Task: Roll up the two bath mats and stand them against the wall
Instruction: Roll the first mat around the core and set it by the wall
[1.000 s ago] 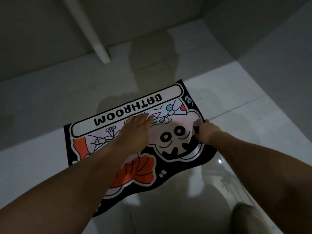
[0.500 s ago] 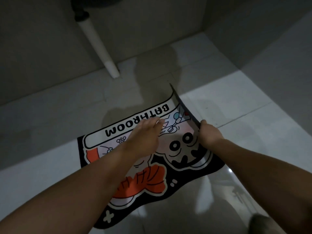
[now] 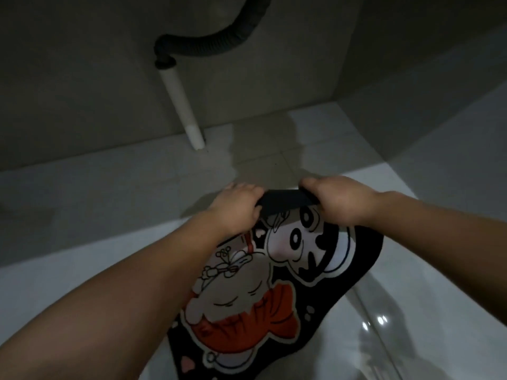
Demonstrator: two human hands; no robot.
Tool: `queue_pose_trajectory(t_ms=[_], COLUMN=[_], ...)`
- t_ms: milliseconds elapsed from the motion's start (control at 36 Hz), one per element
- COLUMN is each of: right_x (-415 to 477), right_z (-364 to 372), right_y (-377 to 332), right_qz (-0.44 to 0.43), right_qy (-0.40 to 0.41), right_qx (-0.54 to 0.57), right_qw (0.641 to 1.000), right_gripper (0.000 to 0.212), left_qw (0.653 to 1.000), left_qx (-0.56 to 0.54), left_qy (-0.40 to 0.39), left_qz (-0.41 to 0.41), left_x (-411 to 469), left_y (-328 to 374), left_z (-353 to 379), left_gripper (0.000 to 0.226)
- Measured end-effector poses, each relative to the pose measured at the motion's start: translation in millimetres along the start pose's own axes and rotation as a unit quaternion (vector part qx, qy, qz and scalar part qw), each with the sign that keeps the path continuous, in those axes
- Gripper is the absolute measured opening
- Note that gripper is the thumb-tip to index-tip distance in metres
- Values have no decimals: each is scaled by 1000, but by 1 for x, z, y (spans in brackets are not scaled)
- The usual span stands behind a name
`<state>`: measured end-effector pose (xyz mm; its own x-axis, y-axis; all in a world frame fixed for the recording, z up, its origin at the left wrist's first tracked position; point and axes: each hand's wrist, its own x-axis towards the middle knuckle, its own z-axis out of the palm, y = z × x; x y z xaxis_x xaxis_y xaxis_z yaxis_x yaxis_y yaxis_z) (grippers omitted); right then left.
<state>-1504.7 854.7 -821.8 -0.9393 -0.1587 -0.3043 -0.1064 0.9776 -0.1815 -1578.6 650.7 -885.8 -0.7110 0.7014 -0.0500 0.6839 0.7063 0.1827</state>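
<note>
Far edge of the bath mat (image 3: pixel 274 286) is now curling over into a dark roll (image 3: pixel 285 200) at frame centre, where before only its right corner was lifting | left hand (image 3: pixel 236 207) is gripping the roll's left end, fingers curled round it | right hand (image 3: pixel 338 204) is gripping the right end likewise | mat is lying print-up (cartoon figures) on the tiled floor (image 3: pixel 82 215), lower centre | white pipe (image 3: pixel 179 105) is standing upper left.

We stretch both bare forearms forward and down, wrists straight, our hands level and near each other. Our left hand (image 3: pixel 238 205) and right hand (image 3: pixel 338 201) each curl their fingers, knuckles up, over the turned-up edge of the bath mat (image 3: pixel 285 202).
</note>
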Motion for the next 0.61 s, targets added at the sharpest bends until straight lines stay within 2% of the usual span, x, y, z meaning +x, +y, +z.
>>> queue_pose_trajectory(t_ms=[83, 167, 222, 333, 472, 611], right_x=[3, 6, 5, -2, -9, -20], right_z=[-11, -22, -29, -31, -29, -34], right_y=[2, -3, -6, -1, 13, 29], right_qz=[-26, -43, -57, -69, -55, -91], right_qy=[0, -2, -7, 8, 6, 39], right_qx=[7, -8, -12, -7, -23, -98], right_qw=[1000, 999, 998, 998, 998, 990], right_gripper=[29, 27, 27, 28, 29, 51], left_qw=[999, 995, 996, 997, 995, 996], left_qx=[-53, -79, -65, -70, -94, -82], left_qy=[2, -59, -62, -41, -4, 14], left_qz=[-6, -8, -7, -10, -24, 17], left_x=[-5, -10, -9, -1, 5, 6], left_y=[1, 10, 15, 23, 32, 33], left_z=[-11, -16, -13, -5, -8, -33], left_gripper=[37, 77, 87, 71, 32, 34])
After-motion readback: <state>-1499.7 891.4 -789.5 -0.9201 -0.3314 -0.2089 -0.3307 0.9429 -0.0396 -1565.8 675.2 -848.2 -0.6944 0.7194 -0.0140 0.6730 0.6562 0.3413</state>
